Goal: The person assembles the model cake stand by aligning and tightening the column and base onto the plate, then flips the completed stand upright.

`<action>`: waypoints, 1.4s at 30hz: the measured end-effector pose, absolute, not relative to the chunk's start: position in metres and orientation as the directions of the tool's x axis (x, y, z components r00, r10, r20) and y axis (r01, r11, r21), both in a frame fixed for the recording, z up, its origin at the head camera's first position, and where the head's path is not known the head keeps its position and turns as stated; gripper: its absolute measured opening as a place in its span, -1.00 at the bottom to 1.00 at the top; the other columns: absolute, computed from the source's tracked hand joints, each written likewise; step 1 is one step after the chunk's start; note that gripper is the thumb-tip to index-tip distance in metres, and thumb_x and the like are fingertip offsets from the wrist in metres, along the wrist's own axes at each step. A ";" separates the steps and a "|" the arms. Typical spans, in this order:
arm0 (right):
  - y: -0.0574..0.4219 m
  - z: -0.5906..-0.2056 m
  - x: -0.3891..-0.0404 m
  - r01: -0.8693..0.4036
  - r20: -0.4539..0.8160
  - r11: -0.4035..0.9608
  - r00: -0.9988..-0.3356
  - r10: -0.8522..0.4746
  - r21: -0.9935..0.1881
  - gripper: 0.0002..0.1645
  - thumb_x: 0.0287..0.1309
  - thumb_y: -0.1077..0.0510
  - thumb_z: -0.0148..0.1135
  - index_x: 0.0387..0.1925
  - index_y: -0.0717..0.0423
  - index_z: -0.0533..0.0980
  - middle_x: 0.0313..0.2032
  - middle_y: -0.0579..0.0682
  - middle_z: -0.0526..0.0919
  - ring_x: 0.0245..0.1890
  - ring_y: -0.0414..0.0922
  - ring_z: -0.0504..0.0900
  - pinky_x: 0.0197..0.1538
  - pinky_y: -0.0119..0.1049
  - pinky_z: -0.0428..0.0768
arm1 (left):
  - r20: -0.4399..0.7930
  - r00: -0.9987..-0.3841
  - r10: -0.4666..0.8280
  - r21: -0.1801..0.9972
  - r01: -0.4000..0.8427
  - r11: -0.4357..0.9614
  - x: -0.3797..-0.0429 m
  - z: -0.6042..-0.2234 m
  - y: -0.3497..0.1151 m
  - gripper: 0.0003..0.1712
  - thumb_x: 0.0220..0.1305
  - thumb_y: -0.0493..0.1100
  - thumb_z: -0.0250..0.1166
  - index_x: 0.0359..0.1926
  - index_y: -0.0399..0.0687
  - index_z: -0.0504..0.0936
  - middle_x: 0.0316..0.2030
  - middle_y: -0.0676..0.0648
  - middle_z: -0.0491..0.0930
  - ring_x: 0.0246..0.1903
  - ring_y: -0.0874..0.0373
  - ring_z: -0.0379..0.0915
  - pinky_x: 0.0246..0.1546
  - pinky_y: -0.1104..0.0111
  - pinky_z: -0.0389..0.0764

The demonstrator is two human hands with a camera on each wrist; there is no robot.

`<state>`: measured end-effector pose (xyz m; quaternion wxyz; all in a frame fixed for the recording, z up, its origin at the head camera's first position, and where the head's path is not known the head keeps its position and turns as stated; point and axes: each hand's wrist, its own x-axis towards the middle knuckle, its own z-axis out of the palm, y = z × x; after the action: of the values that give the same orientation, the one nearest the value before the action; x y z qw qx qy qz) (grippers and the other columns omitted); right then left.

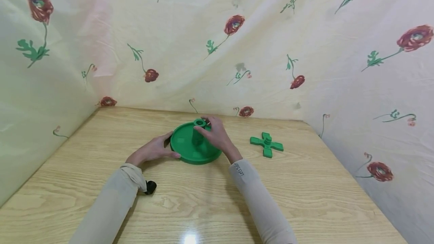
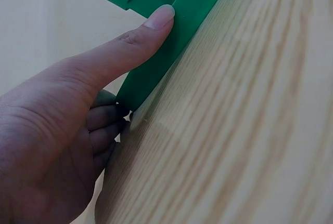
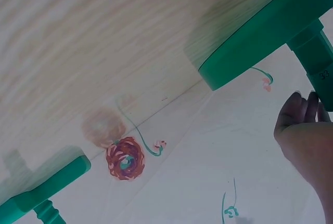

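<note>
A round green tray [image 1: 182, 147] with a low rim lies on the table. From its middle rises a green hollow post [image 1: 197, 135] with a flanged top; the number 33 shows on it in the right wrist view. My left hand [image 1: 156, 149] holds the tray's rim at the left, its thumb [image 2: 156, 20] against the outer side and the other fingers partly hidden behind the edge. With thumb and fingers on either side, my right hand [image 1: 217, 135] grips the post near its top. Some right fingertips are hidden by the post.
To the right of the tray lies a green cross-shaped piece [image 1: 267, 147] with a ridged stub standing at its centre. The wood-grain table [image 1: 190, 202] meets a flower-patterned cloth [image 1: 183, 78] at the back and sides. A small black object [image 1: 150, 187] sits at the left cuff.
</note>
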<state>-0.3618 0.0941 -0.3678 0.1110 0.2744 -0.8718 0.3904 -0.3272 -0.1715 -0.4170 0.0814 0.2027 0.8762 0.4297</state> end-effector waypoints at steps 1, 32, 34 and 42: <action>0.094 -0.368 -0.362 -0.558 0.405 0.552 -0.829 -0.385 -0.619 -0.38 0.42 0.04 0.33 0.31 0.36 0.46 0.18 0.26 0.54 0.15 0.13 0.50 0.22 0.02 0.52 | 0.036 -0.903 0.428 0.785 0.291 0.547 -0.327 -0.417 -0.171 0.32 0.20 0.20 0.54 0.66 -0.22 -0.10 0.56 -0.36 0.05 0.53 -0.30 -0.04 0.42 -0.21 0.15; 0.094 -0.369 -0.361 -0.578 0.424 0.515 -0.816 -0.393 -0.633 -0.44 0.43 0.13 0.31 0.29 0.40 0.45 0.13 0.29 0.54 0.11 0.14 0.54 0.19 0.05 0.56 | 0.032 -0.903 0.428 0.786 0.287 0.547 -0.323 -0.413 -0.171 0.30 0.22 0.16 0.54 0.66 -0.20 -0.09 0.56 -0.34 0.06 0.53 -0.29 -0.03 0.42 -0.20 0.14; 0.094 -0.369 -0.361 -0.573 0.422 0.520 -0.819 -0.389 -0.634 -0.42 0.43 0.12 0.32 0.30 0.39 0.45 0.14 0.29 0.53 0.13 0.15 0.53 0.20 0.06 0.55 | 0.033 -0.903 0.428 0.785 0.288 0.548 -0.324 -0.414 -0.171 0.29 0.22 0.16 0.53 0.66 -0.20 -0.09 0.56 -0.35 0.06 0.53 -0.30 -0.03 0.42 -0.20 0.15; 0.096 -0.367 -0.360 -0.585 0.416 0.493 -0.808 -0.417 -0.644 -0.44 0.44 0.19 0.28 0.32 0.42 0.44 0.15 0.31 0.56 0.12 0.17 0.56 0.18 0.08 0.57 | 0.029 -0.906 0.423 0.781 0.285 0.556 -0.324 -0.414 -0.171 0.31 0.20 0.18 0.54 0.66 -0.21 -0.09 0.56 -0.35 0.06 0.52 -0.28 -0.02 0.42 -0.18 0.17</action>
<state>-0.3602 0.0957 -0.3674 0.1028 0.2920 -0.8578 0.4102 -0.3244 -0.1710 -0.4138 0.0810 0.2014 0.8783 0.4260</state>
